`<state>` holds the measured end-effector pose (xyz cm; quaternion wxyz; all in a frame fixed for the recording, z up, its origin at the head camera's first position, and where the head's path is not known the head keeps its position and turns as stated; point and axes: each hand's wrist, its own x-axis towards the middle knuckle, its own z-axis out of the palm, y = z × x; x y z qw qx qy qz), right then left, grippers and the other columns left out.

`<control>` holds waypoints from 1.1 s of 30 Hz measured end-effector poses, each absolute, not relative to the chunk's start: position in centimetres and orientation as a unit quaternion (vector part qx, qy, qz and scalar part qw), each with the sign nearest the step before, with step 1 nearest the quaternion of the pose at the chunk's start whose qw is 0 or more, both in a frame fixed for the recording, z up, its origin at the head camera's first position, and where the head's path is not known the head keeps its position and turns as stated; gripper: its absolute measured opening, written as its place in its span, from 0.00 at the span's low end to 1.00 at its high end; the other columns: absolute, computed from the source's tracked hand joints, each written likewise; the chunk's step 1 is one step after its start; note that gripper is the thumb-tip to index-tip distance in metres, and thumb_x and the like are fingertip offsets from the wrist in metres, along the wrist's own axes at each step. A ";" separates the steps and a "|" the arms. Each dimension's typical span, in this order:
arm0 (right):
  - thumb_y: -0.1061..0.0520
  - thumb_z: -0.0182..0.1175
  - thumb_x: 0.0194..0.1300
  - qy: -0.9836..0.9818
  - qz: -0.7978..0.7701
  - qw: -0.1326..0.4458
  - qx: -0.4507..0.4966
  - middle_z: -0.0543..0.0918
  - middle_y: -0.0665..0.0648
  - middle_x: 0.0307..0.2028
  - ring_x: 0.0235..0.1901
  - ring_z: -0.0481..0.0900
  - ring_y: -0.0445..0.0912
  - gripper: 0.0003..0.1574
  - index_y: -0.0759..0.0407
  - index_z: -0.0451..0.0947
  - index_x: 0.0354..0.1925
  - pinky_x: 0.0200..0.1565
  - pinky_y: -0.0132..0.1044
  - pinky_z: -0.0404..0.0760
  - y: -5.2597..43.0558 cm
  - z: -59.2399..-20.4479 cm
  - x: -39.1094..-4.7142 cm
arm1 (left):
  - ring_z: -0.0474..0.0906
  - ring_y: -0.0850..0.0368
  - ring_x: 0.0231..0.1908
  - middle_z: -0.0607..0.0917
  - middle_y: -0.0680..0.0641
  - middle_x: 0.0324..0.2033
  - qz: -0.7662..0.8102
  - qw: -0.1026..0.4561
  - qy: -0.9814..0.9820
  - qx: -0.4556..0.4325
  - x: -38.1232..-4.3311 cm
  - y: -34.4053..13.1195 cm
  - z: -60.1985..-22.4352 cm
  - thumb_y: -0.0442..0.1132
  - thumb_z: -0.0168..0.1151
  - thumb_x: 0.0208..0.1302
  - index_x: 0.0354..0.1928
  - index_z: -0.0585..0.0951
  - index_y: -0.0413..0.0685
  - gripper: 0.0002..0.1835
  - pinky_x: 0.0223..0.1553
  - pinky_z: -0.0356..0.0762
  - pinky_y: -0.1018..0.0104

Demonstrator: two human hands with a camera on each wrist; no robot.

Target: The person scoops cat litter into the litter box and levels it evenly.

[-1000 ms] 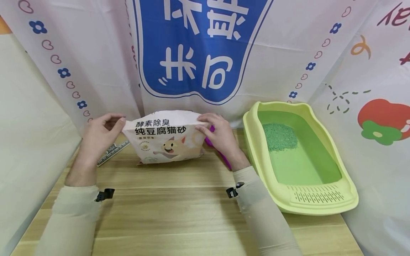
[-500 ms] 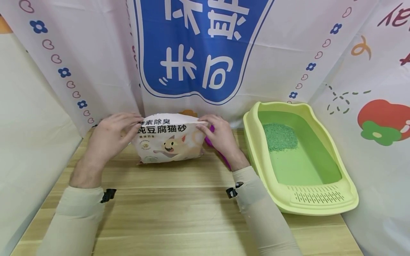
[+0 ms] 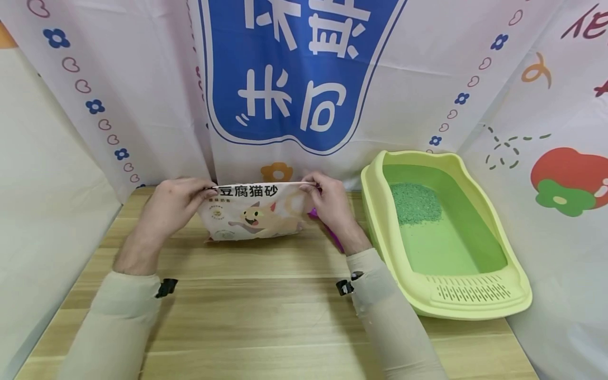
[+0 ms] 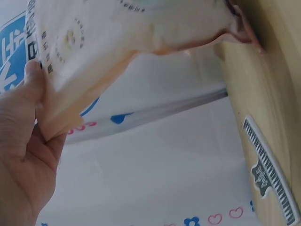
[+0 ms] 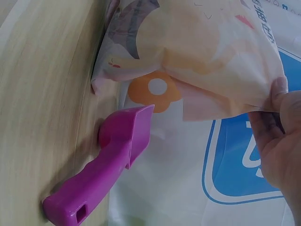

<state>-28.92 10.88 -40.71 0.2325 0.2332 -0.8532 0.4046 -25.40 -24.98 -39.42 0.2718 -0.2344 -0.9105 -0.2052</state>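
Observation:
A white cat litter bag (image 3: 254, 214) printed with an orange cat stands upright near the back of the table. My left hand (image 3: 166, 211) pinches its upper left corner between thumb and fingers. At the upper right corner, my right hand (image 3: 332, 206) pinches the bag the same way. The top edge is drawn straight between both hands, and the upper line of print is out of sight. A purple scoop (image 5: 108, 165) with a hollow handle lies on the table just right of the bag, partly behind my right hand in the head view.
To the right stands a light green litter box (image 3: 375, 206) with a patch of green granules (image 3: 415, 203) inside. A striped, ruler-like strip (image 4: 270, 169) lies on the wooden table (image 3: 256, 316) left of the bag. Printed cloth (image 3: 157, 79) hangs behind.
My left hand has moved right from the bag's outer left corner and grips closer in. The bag's top has tipped back and flattened, hiding its upper print; an orange flower behind now shows.

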 end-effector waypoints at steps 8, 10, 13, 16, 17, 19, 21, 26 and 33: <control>0.48 0.69 0.68 -0.846 0.423 0.251 0.209 0.94 0.54 0.39 0.39 0.92 0.46 0.12 0.56 0.88 0.38 0.44 0.36 0.89 11.8 -40.9 -27.9 | 0.92 0.42 0.42 0.94 0.43 0.41 -0.222 0.268 -0.909 -0.229 -26.6 -24.0 -39.8 0.36 0.73 0.65 0.41 0.91 0.48 0.04 0.48 0.88 0.47; 0.48 0.69 0.68 -0.843 0.429 0.257 0.197 0.94 0.54 0.37 0.37 0.91 0.45 0.12 0.56 0.88 0.37 0.41 0.36 0.89 12.2 -40.9 -27.6 | 0.91 0.42 0.43 0.94 0.43 0.42 -0.223 0.264 -0.909 -0.232 -26.7 -24.0 -39.7 0.37 0.72 0.66 0.41 0.91 0.48 0.04 0.49 0.88 0.47; 0.46 0.70 0.68 -0.842 0.434 0.267 0.174 0.93 0.52 0.35 0.35 0.90 0.43 0.12 0.54 0.89 0.36 0.38 0.35 0.88 12.6 -41.0 -27.2 | 0.91 0.42 0.43 0.94 0.43 0.41 -0.228 0.270 -0.907 -0.230 -26.6 -24.3 -39.4 0.36 0.73 0.65 0.42 0.91 0.46 0.05 0.50 0.87 0.47; 0.45 0.70 0.68 -0.841 0.441 0.270 0.158 0.93 0.51 0.34 0.34 0.90 0.42 0.13 0.53 0.89 0.36 0.37 0.34 0.88 12.9 -41.1 -26.9 | 0.91 0.42 0.43 0.94 0.42 0.39 -0.233 0.279 -0.904 -0.226 -26.5 -24.7 -39.3 0.36 0.73 0.64 0.41 0.91 0.45 0.06 0.51 0.87 0.49; 0.45 0.71 0.68 -0.841 0.444 0.269 0.154 0.93 0.51 0.34 0.34 0.90 0.42 0.13 0.53 0.89 0.36 0.37 0.34 0.88 13.0 -41.1 -26.8 | 0.91 0.42 0.42 0.94 0.42 0.39 -0.235 0.279 -0.903 -0.226 -26.5 -24.8 -39.3 0.35 0.74 0.63 0.41 0.91 0.45 0.06 0.50 0.87 0.49; 0.45 0.71 0.68 -0.837 0.454 0.265 0.152 0.93 0.51 0.34 0.34 0.91 0.42 0.13 0.53 0.89 0.36 0.37 0.33 0.88 13.1 -41.2 -26.6 | 0.92 0.43 0.42 0.94 0.43 0.39 -0.237 0.277 -0.903 -0.229 -26.5 -24.8 -39.3 0.35 0.74 0.63 0.41 0.91 0.45 0.05 0.50 0.87 0.50; 0.45 0.71 0.67 -0.833 0.462 0.263 0.152 0.93 0.52 0.34 0.34 0.91 0.42 0.13 0.53 0.89 0.37 0.37 0.33 0.88 13.1 -41.3 -26.4 | 0.92 0.43 0.41 0.94 0.43 0.39 -0.237 0.276 -0.903 -0.229 -26.5 -24.8 -39.4 0.35 0.74 0.63 0.41 0.91 0.45 0.05 0.49 0.88 0.51; 0.45 0.70 0.68 -0.832 0.465 0.262 0.153 0.93 0.52 0.35 0.34 0.91 0.41 0.13 0.53 0.89 0.37 0.37 0.32 0.88 13.3 -41.4 -26.3 | 0.92 0.45 0.41 0.94 0.44 0.39 -0.237 0.269 -0.907 -0.221 -26.5 -24.8 -39.4 0.38 0.73 0.65 0.41 0.91 0.47 0.05 0.47 0.87 0.50; 0.45 0.70 0.71 -0.832 0.477 0.247 0.140 0.94 0.52 0.38 0.38 0.92 0.42 0.12 0.52 0.89 0.40 0.39 0.33 0.90 13.1 -41.2 -26.2 | 0.87 0.39 0.55 0.92 0.45 0.51 -0.259 0.189 -0.938 -0.132 -25.8 -26.9 -39.2 0.58 0.57 0.77 0.50 0.89 0.57 0.18 0.59 0.79 0.39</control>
